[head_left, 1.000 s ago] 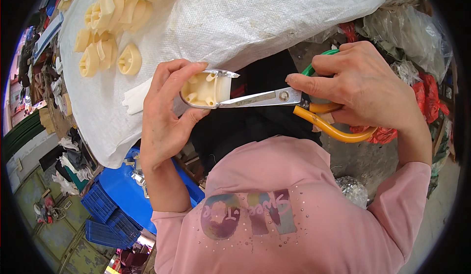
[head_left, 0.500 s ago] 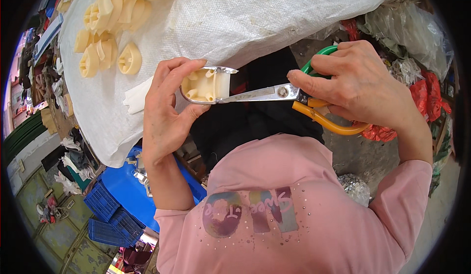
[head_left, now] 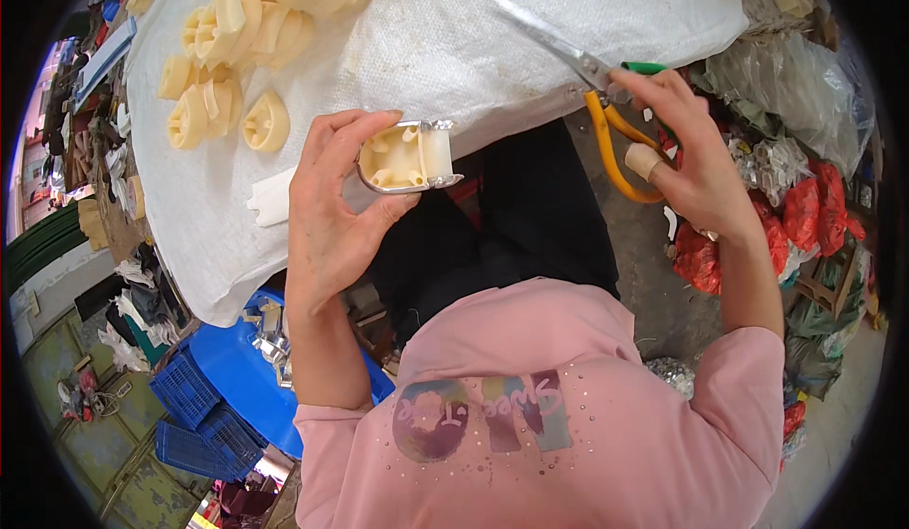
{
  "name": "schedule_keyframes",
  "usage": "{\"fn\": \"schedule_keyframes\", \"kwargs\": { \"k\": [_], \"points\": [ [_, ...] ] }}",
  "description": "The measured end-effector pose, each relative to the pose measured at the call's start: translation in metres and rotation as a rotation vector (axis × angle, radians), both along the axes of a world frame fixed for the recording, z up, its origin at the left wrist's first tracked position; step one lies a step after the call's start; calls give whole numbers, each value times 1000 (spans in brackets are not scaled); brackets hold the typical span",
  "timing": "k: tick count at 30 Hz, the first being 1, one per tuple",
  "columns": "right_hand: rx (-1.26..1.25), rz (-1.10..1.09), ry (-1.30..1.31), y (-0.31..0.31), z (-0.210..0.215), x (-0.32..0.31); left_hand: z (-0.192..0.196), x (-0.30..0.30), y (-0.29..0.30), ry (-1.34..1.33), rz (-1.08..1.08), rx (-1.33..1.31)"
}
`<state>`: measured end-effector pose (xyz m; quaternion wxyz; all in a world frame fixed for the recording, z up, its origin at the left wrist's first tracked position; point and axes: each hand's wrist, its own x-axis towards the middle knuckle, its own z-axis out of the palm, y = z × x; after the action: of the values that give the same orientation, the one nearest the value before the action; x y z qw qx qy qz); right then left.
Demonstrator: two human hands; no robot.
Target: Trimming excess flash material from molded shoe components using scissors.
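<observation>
My left hand (head_left: 327,207) pinches a cream plastic part (head_left: 396,161) by its rounded end, thumb below and fingers above. A shiny silver strip (head_left: 402,188) runs along the part's edge, its ends by the open right side. In my right hand (head_left: 696,141) is a pair of scissors (head_left: 601,74) with one green and one orange handle; their blades point up and left over the white woven sheet (head_left: 426,55). A tan wrap covers my right thumb. The scissors are apart from the plastic part. Beside my left hand lies a white strip (head_left: 272,197).
Several cream plastic parts (head_left: 265,124) are piled at the sheet's far left. A blue tub (head_left: 227,368) with silver pieces stands low on the left, beside blue crates (head_left: 185,392). Red bags (head_left: 800,212) and clear plastic wrapping (head_left: 776,55) lie on the right.
The scissors have come away from the plastic part and swung up and to the right, blades now toward the sheet. My left hand still holds the part, slightly to the right.
</observation>
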<state>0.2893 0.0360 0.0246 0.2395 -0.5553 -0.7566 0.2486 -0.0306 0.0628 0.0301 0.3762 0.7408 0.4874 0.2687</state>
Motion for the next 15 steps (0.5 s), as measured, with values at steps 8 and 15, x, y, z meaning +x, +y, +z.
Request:
{"fn": "schedule_keyframes", "kwargs": {
  "k": [8,15],
  "points": [
    [-330,80,1647,12,-13,-38,-21,32,25,245,195,226],
    [-282,-19,1652,22,-16,-79,-15,33,29,301,187,186]
  ]
}}
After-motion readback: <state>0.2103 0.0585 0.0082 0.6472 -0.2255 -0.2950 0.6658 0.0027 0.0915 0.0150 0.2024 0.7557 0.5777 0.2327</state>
